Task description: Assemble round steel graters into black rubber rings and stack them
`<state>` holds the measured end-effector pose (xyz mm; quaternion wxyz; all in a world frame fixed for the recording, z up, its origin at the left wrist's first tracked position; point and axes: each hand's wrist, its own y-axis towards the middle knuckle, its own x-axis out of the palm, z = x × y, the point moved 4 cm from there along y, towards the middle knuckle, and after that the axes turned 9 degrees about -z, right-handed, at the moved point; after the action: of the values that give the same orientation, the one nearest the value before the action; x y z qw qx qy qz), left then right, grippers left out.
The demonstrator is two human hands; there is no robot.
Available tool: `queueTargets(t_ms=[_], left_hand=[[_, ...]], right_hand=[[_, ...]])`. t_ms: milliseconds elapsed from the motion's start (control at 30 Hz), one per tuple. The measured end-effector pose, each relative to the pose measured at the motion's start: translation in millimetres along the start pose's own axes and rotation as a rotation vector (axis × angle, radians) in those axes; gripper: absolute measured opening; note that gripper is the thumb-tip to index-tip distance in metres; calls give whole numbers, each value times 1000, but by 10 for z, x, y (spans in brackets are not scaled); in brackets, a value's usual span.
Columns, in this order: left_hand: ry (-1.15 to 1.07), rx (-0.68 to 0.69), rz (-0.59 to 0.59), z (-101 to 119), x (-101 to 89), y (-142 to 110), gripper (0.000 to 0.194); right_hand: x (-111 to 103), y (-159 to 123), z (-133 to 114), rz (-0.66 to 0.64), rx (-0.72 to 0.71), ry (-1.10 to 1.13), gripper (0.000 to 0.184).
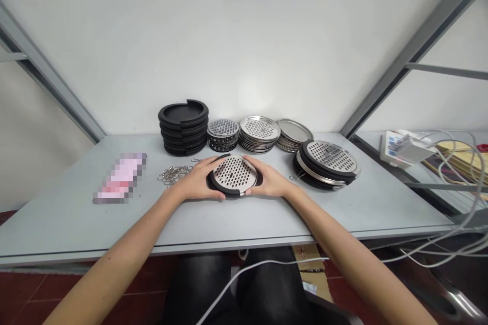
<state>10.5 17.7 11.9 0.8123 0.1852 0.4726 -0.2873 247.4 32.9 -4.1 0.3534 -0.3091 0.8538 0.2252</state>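
Observation:
At the middle of the table, my left hand (pixel 200 180) and my right hand (pixel 268 177) are wrapped round opposite sides of a round grater (pixel 235 172). It has a slotted metal top set in a black rim, and lies nearly flat on or just over the table. Both thumbs point toward its near edge. Close to my left hand is a pile of small metal wire loops (pixel 174 174). To the right sits a stack of assembled round graters (pixel 331 157), tilted a little, with a wire loop (pixel 293 177) beside it.
Along the wall stand a stack of black round rims (pixel 183 132), small slotted discs (pixel 223 134), larger slotted discs (pixel 260 132) and plain metal trays (pixel 293 132). A blurred-out phone-like item (pixel 121 177) lies left. White cables (pixel 473 198) and a power strip (pixel 394 150) are right.

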Motion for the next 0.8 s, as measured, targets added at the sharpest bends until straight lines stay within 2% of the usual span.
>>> queueTargets(t_ms=[400, 800], left_hand=[[-24, -18, -16, 17, -13, -11, 114], [-37, -34, -27, 10, -1, -13, 110]], right_hand=[[5, 7, 61, 1, -18, 100, 119], [13, 13, 43, 3, -2, 117, 115]])
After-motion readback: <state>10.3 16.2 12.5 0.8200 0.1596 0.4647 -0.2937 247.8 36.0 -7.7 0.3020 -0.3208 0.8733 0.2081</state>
